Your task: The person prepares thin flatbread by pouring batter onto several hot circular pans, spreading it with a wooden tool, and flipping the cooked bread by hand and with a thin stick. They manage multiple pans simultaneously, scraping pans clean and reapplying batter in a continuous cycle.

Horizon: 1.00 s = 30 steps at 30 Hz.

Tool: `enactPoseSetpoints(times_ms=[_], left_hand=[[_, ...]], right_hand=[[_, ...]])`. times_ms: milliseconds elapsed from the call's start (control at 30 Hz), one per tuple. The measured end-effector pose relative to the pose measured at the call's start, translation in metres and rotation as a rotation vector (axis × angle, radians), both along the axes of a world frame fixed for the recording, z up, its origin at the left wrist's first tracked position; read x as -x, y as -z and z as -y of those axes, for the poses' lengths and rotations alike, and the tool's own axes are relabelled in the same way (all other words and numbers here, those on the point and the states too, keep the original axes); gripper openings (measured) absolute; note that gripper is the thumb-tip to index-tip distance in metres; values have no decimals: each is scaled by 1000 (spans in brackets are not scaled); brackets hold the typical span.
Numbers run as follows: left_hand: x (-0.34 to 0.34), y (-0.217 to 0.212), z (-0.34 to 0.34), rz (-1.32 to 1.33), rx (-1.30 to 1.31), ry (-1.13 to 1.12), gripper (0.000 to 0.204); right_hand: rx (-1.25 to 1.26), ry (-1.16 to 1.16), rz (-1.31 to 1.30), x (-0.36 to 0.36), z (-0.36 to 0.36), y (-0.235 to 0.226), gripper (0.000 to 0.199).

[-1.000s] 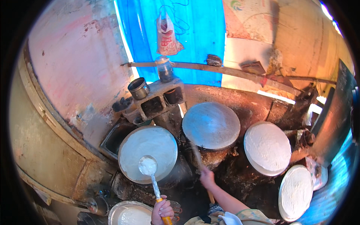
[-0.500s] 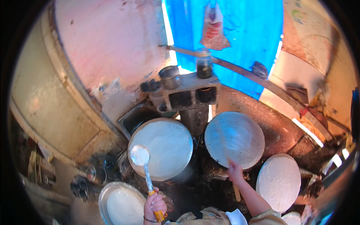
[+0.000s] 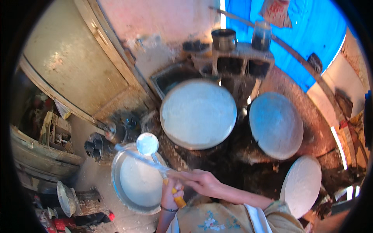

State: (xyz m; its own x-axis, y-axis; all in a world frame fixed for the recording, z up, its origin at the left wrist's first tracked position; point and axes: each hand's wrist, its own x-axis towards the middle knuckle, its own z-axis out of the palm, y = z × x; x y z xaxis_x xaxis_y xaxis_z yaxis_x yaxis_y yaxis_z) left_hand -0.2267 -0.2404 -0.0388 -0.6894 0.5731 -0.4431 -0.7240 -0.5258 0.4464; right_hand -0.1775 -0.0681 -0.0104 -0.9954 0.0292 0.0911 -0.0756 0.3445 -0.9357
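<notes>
A ladle (image 3: 148, 144) is being held over the bowl (image 3: 116, 182), which is taken here as the landmark. The bowl is a metal basin partly filled with white batter. The ladle cup is being kept above the bowl's far rim, and its handle is being run back toward the person, ending in an orange grip.

The left hand (image 3: 169, 196) is being clenched around the orange grip, at the near right edge of the bowl. The right hand (image 3: 202, 182) is being laid across the handle just right of the bowl; its fingers are closed on a thin stick that is being held crosswise over the bowl, with the tip reaching past the far left rim.

Three round griddles are being used beyond and right of the bowl. The first griddle (image 3: 198, 113), coated white, is being shown just beyond the bowl to the right. The second griddle (image 3: 276, 125) is being shown farther right, and the third griddle (image 3: 302, 185) is being shown farthest right, near the person's sleeve. A concrete block (image 3: 237, 58) carrying two jars is being shown well beyond the bowl, behind the first griddle.
</notes>
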Motion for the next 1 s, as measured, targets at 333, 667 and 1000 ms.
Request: enactPoseSetpoints(times_ms=[333,667,1000], left_hand=[[5,51,107,211,42,-71,3],[49,78,131,230,5,-265,7],[68,99,110,196,-34,-228,14]], right_hand=[[318,-641,-135,-17,-68,-63,33],[-47,-851,-1116,-49,2,-201,9],[158,-1175,-805,-34,20,-260,33]])
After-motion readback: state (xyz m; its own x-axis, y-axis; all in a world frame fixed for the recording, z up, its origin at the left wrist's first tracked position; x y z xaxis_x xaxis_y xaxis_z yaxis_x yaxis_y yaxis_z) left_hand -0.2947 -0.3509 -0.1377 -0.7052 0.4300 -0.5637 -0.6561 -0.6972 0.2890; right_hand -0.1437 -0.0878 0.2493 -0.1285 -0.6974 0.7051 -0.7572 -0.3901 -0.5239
